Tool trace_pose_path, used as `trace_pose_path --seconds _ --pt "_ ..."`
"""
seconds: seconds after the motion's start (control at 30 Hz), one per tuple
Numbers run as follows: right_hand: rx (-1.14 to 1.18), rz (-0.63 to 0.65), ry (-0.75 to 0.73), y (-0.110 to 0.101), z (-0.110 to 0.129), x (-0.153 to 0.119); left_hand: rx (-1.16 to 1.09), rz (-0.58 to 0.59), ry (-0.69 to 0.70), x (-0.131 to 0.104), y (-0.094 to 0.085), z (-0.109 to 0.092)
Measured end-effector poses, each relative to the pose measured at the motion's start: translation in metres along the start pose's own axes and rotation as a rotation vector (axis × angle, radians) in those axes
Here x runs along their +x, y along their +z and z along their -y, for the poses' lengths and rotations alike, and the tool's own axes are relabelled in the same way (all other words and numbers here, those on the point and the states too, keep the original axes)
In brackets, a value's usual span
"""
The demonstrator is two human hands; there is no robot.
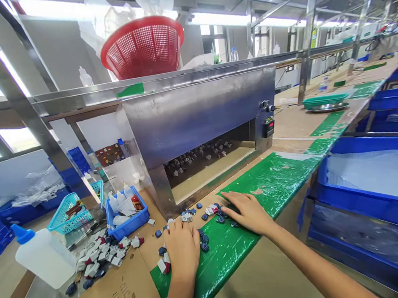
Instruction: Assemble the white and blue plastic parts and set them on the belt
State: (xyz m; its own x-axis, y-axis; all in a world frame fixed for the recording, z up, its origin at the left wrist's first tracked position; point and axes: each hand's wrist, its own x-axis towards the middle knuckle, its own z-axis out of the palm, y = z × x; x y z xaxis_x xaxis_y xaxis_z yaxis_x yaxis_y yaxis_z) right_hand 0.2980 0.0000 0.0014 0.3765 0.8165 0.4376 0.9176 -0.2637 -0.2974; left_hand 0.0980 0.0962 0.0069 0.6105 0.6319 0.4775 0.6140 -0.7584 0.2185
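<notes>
Along the green-patched surface (273,177), I see a steel housing (199,110). My right hand (247,212) has its grip apart; my left hand (182,246) lies palm down, its grip I cannot tell. Small blocky pieces (220,220), navy, pale grey and dark red, lie loosely scattered around both.

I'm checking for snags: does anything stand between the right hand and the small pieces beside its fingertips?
Nothing visible does. The right hand is spread over the green covering, right beside the small pieces; any contact is unclear.
</notes>
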Motion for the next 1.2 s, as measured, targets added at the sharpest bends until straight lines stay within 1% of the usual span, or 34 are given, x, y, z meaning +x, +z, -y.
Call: trace_pose_path --seconds 0.07,0.13,0.23,0.3,0.4,0.47,0.53,0.63,0.73,0.8,0.87,0.93,1.03,1.1,1.2 --pt "-0.013 0.016 -0.101 -0.001 0.01 0.001 -0.04 -0.023 0.002 0.003 0.001 0.0" --pt "-0.009 0.047 -0.167 -0.001 0.02 0.006 -0.105 -0.045 -0.005 0.006 0.001 0.0" --pt "0.01 0.074 -0.205 0.001 0.037 0.015 -0.235 -0.082 -0.028 0.009 0.001 0.002" --pt "0.032 0.056 -0.204 0.003 0.05 0.02 -0.339 -0.111 -0.06 0.01 0.0 0.005" --pt "0.101 0.0 -0.198 0.01 0.069 0.018 -0.524 -0.171 -0.146 0.011 -0.003 0.01" --pt "0.159 -0.019 -0.199 0.018 0.083 0.013 -0.658 -0.235 -0.21 0.012 -0.005 0.014" --pt "0.206 -0.002 -0.215 0.028 0.096 0.006 -0.789 -0.307 -0.274 0.013 -0.005 0.017" --pt "0.242 0.071 -0.272 0.04 0.109 -0.003 -0.983 -0.403 -0.389 0.016 -0.004 0.021" --pt "0.25 0.086 -0.269 0.043 0.113 -0.008 -1.185 -0.506 -0.531 0.019 -0.003 0.028" --pt "0.253 0.057 -0.214 0.042 0.111 -0.01 -1.322 -0.572 -0.63 0.02 -0.004 0.032" --pt "0.263 0.034 -0.155 0.041 0.109 -0.011 -1.447 -0.612 -0.718 0.021 -0.006 0.036" --pt "0.284 0.038 -0.123 0.04 0.108 -0.011 -1.547 -0.63 -0.788 0.021 -0.008 0.038" --pt "0.324 0.078 -0.129 0.038 0.107 -0.01 -1.654 -0.627 -0.864 0.022 -0.012 0.039" --pt "0.343 0.097 -0.14 0.038 0.106 -0.009 -1.695 -0.621 -0.889 0.022 -0.013 0.039" --pt "0.357 0.11 -0.142 0.037 0.106 -0.009 -1.712 -0.618 -0.892 0.022 -0.013 0.036"
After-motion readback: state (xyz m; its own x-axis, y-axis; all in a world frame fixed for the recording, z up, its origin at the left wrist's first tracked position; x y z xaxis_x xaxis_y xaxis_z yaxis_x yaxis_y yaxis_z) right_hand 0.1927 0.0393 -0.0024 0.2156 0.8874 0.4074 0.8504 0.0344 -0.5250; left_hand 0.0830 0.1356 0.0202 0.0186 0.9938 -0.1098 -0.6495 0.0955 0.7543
